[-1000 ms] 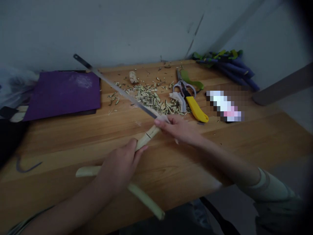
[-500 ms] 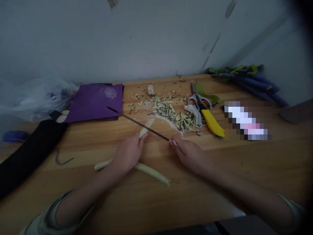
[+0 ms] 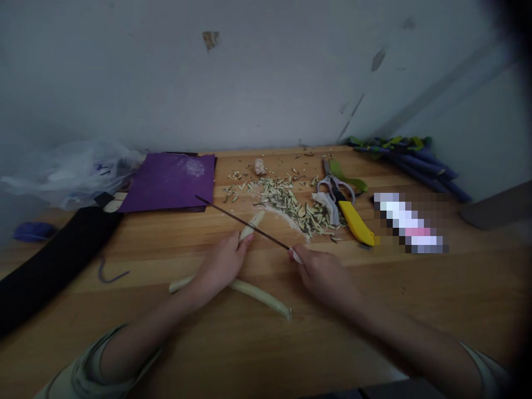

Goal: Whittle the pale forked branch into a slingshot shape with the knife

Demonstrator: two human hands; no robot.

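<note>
My left hand (image 3: 220, 265) is closed around a pale, peeled stick (image 3: 252, 224), whose end juts out past the thumb and forefinger. In my right hand (image 3: 328, 275) is a thin dark hacksaw blade (image 3: 230, 215), gripped at its white-wrapped end. The blade crosses the stick's protruding end at a slant, its far tip over the edge of a purple sheet (image 3: 170, 180). A second peeled stick (image 3: 265, 297), slightly bent, lies on the table under my left wrist, which hides its middle.
Pale and green shavings (image 3: 286, 202) are heaped ahead, with scissors (image 3: 332, 185) and a yellow utility knife (image 3: 355, 223) to their right. Purple-blue stalks (image 3: 419, 163) lie back right near a blurred-out object (image 3: 409, 221). Left are a plastic bag (image 3: 70, 172) and a black strip (image 3: 62, 260).
The whole scene sits slightly lower in view as the camera has tilted up. Both hands keep their grips, and the blade still crosses the stick near its end.
</note>
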